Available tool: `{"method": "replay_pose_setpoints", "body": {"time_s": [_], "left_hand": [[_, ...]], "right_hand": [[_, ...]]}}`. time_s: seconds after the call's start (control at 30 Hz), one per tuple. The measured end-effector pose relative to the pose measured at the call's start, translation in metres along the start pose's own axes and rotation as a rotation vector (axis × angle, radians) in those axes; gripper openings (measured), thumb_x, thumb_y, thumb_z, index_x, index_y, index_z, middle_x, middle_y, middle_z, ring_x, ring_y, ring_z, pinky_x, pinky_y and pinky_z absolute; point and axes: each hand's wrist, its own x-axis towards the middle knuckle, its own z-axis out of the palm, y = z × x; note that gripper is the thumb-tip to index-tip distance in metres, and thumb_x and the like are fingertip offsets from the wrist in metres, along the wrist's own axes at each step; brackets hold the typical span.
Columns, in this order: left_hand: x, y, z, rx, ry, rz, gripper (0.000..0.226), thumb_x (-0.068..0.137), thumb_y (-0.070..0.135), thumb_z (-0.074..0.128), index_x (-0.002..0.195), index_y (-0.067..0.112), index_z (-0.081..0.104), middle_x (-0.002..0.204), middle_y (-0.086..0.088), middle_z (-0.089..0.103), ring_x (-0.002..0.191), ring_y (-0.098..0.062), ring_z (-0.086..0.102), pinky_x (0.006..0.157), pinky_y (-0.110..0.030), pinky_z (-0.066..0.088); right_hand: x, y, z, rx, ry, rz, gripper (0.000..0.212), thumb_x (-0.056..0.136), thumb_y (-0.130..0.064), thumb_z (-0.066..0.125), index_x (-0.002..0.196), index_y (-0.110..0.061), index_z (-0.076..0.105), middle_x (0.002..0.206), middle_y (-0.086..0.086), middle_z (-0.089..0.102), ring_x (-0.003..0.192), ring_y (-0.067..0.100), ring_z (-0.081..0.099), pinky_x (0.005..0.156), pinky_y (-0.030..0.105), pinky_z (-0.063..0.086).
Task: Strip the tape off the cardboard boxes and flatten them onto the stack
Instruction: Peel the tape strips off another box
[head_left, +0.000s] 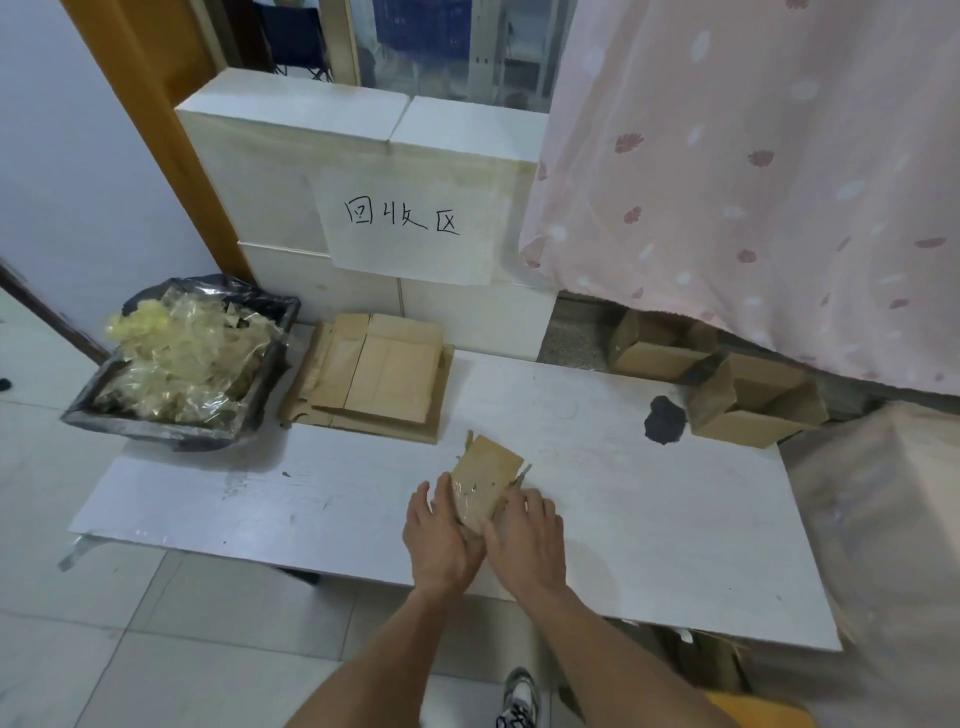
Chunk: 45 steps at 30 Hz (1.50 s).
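Head view, reading from the left: a bin lined with a black bag (179, 364) sits off the left end of the white tabletop (649, 519), heaped with crumpled clear tape (171, 358), so peeled strips can go there with a short reach, I judge. Just beside it, at the table's far left corner, lies the stack of flattened cardboard (379, 376), flaps spread flat, ready to take the next piece.

Near the front edge, about midway along, my left hand (441, 540) holds the left side of a small cardboard box (485, 480), fingers curled round its near end. The box is already collapsed and tilts up off the tabletop, with shiny tape across its near face. My right hand (524, 540) grips the right edge, fingers curled over it; I cannot tell whether they pinch a tape end. I judge the left steadies while the right works the tape loose.

Farther right, a dark patch (664, 420) marks the tabletop, and beyond the far right corner open cardboard boxes (748, 400) wait on the floor under a pink curtain (753, 182).
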Motion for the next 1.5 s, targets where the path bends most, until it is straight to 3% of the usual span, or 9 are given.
{"method": "replay_pose_setpoints", "body": {"time_s": [0.1, 0.2, 0.27, 0.37, 0.53, 0.7, 0.97, 1.3, 1.5], "left_hand": [[0.006, -0.007, -0.004, -0.12, -0.044, 0.02, 0.101, 0.066, 0.055, 0.074, 0.147, 0.012, 0.031, 0.129, -0.006, 0.056, 0.117, -0.029, 0.053, 0.103, -0.047, 0.041], [0.007, -0.011, -0.004, -0.157, -0.046, 0.017, 0.092, 0.062, 0.06, 0.06, 0.139, 0.016, 0.035, 0.124, 0.003, 0.055, 0.123, -0.027, 0.049, 0.115, -0.05, 0.025], [0.01, -0.013, -0.003, -0.097, -0.07, 0.072, 0.076, 0.069, 0.054, 0.054, 0.134, 0.02, 0.037, 0.13, 0.005, 0.049, 0.14, -0.028, 0.034, 0.121, -0.051, 0.008], [0.014, -0.017, -0.002, 0.047, -0.093, 0.114, 0.081, 0.079, 0.053, 0.055, 0.146, 0.017, 0.026, 0.16, -0.001, 0.022, 0.153, -0.023, -0.004, 0.12, -0.05, -0.011], [0.018, -0.011, -0.009, 0.235, -0.078, 0.112, 0.097, 0.072, 0.074, 0.05, 0.148, 0.021, 0.022, 0.166, -0.003, 0.0, 0.152, -0.025, -0.014, 0.12, -0.055, -0.009], [0.025, -0.006, -0.008, 0.368, -0.11, 0.103, 0.099, 0.076, 0.079, 0.051, 0.151, 0.025, 0.017, 0.166, -0.003, -0.009, 0.15, -0.028, -0.021, 0.119, -0.059, -0.008], [0.029, -0.006, -0.01, 0.405, -0.096, 0.123, 0.096, 0.077, 0.083, 0.046, 0.153, 0.03, 0.019, 0.166, 0.005, -0.007, 0.15, -0.027, -0.022, 0.117, -0.059, -0.014], [0.031, 0.0, -0.018, 0.422, -0.151, 0.132, 0.093, 0.08, 0.076, 0.052, 0.154, 0.031, 0.017, 0.167, 0.006, 0.001, 0.15, -0.03, -0.019, 0.114, -0.061, -0.019], [0.034, -0.001, -0.016, 0.403, -0.193, 0.123, 0.088, 0.077, 0.063, 0.066, 0.148, 0.032, 0.024, 0.164, 0.008, 0.018, 0.152, -0.034, -0.01, 0.112, -0.066, -0.017]], "right_hand": [[0.009, 0.007, -0.004, -0.078, -0.046, -0.209, 0.049, 0.093, -0.046, 0.046, 0.138, -0.027, 0.046, 0.144, -0.001, 0.041, 0.13, 0.022, 0.034, 0.108, 0.035, 0.028], [0.019, 0.004, -0.003, -0.1, -0.138, -0.343, 0.056, 0.093, -0.049, 0.047, 0.145, -0.032, 0.039, 0.155, -0.004, 0.029, 0.144, 0.02, 0.02, 0.118, 0.038, 0.016], [0.026, -0.002, -0.002, -0.114, -0.177, -0.365, 0.058, 0.094, -0.052, 0.046, 0.147, -0.031, 0.037, 0.159, -0.002, 0.025, 0.147, 0.021, 0.014, 0.121, 0.042, 0.008], [0.036, -0.01, -0.002, -0.124, -0.192, -0.337, 0.06, 0.094, -0.055, 0.044, 0.147, -0.029, 0.036, 0.159, -0.002, 0.023, 0.149, 0.023, 0.011, 0.123, 0.043, 0.007], [0.053, -0.016, -0.008, -0.092, -0.13, -0.28, 0.056, 0.09, -0.054, 0.048, 0.137, -0.025, 0.048, 0.151, 0.0, 0.034, 0.146, 0.022, 0.016, 0.118, 0.04, 0.019], [0.062, -0.02, -0.007, -0.063, -0.16, -0.276, 0.054, 0.092, -0.051, 0.052, 0.139, -0.024, 0.048, 0.155, -0.003, 0.03, 0.15, 0.022, 0.007, 0.121, 0.039, 0.009], [0.07, -0.027, -0.009, -0.139, -0.167, -0.328, 0.043, 0.093, -0.048, 0.05, 0.126, -0.022, 0.059, 0.147, -0.005, 0.042, 0.145, 0.02, 0.02, 0.119, 0.038, 0.012], [0.065, -0.036, -0.035, -0.228, -0.24, -0.367, 0.038, 0.097, -0.044, 0.041, 0.128, -0.026, 0.055, 0.146, 0.0, 0.041, 0.143, 0.026, 0.023, 0.116, 0.042, 0.02], [0.066, -0.036, -0.041, -0.274, -0.282, -0.364, 0.033, 0.098, -0.04, 0.044, 0.126, -0.023, 0.053, 0.144, 0.0, 0.04, 0.14, 0.028, 0.025, 0.11, 0.041, 0.027]]}}
